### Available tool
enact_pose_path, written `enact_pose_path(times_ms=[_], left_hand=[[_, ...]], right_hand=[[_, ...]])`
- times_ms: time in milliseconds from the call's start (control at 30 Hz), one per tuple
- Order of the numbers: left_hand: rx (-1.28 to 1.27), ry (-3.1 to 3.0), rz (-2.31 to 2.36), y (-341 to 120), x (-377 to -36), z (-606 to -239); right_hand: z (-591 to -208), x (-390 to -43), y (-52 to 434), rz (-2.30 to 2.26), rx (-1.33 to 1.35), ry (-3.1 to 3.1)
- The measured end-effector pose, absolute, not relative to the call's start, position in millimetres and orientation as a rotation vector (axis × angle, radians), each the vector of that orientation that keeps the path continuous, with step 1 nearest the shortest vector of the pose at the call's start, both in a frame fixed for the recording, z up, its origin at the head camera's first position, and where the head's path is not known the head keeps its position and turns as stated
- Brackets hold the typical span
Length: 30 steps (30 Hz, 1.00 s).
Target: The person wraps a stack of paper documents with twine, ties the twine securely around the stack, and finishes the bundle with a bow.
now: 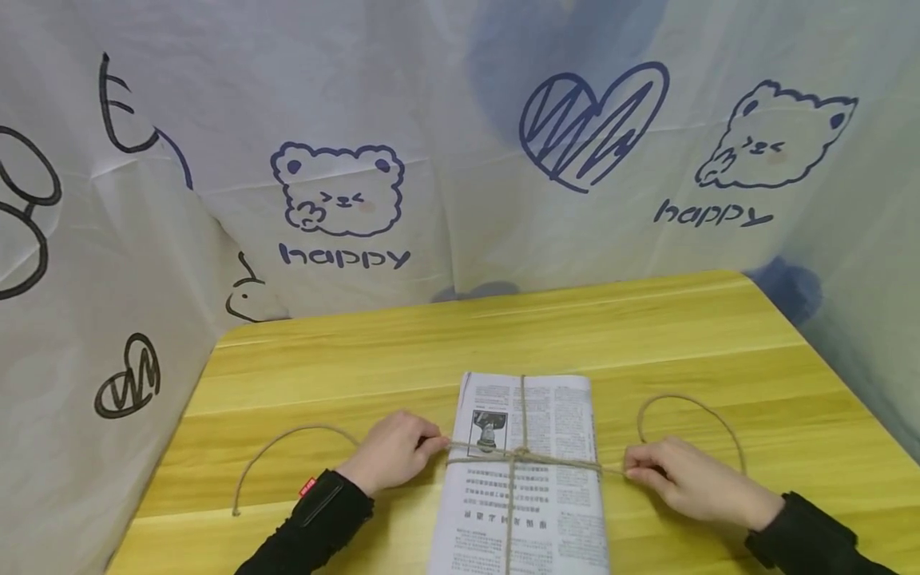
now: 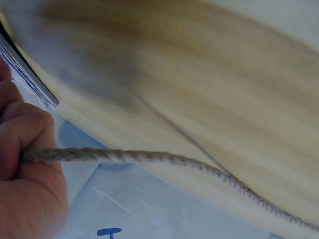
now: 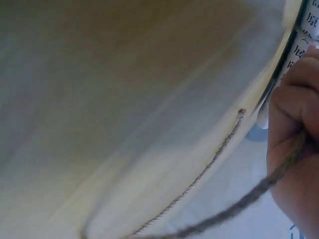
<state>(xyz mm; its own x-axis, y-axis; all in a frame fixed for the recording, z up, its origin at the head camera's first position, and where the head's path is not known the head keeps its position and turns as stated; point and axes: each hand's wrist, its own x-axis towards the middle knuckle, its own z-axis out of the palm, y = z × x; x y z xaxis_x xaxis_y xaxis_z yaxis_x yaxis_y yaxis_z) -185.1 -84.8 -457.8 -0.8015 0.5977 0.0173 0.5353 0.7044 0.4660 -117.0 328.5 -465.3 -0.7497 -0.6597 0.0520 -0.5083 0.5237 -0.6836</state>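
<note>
A folded stack of newspaper (image 1: 561,511) lies on the table, with twine (image 1: 511,511) crossed over it lengthwise and crosswise and a knot where the strands meet. To the left of the stack, my left hand (image 1: 398,451) pinches one twine end close to the paper's edge. My right hand (image 1: 693,483) grips the other end just past the right edge. Both strands run fairly straight between the hands and the knot. In the left wrist view the rope (image 2: 134,155) trails out of the curled left fingers; in the right wrist view a rope tail (image 3: 244,199) leaves the right fist.
The yellow wood-grain table (image 1: 345,359) has rounded far corners. One loose twine tail (image 1: 287,431) curves on it at the left, another tail (image 1: 707,403) loops at the right. A white cloth (image 1: 460,160) with drawn bears and hearts hangs behind and at the sides.
</note>
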Motion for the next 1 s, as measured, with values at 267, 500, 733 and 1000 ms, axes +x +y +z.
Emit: enact_pose_path(times_ms=[267,500,733,1000], left_hand=[[0.880,2.724,0.713,-91.6,-182.7,-458.9],[0.838,2.661,0.772,-96.1,-182.2,-455.7],[0.809,2.669,0.768,-100.4,-181.0,-459.1],[0.761,2.601,0.831,-103.9,-175.1,-463.4]], right_hand=[[-465.4,-119.1,330.1,-1.019,-0.982,2.600],[-466.7,-123.4,332.0,-1.069,-0.893,2.660],[-470.0,-126.1,330.3,-1.019,-0.938,2.691],[-470.7,-128.0,328.0,-1.018,-0.884,2.717]])
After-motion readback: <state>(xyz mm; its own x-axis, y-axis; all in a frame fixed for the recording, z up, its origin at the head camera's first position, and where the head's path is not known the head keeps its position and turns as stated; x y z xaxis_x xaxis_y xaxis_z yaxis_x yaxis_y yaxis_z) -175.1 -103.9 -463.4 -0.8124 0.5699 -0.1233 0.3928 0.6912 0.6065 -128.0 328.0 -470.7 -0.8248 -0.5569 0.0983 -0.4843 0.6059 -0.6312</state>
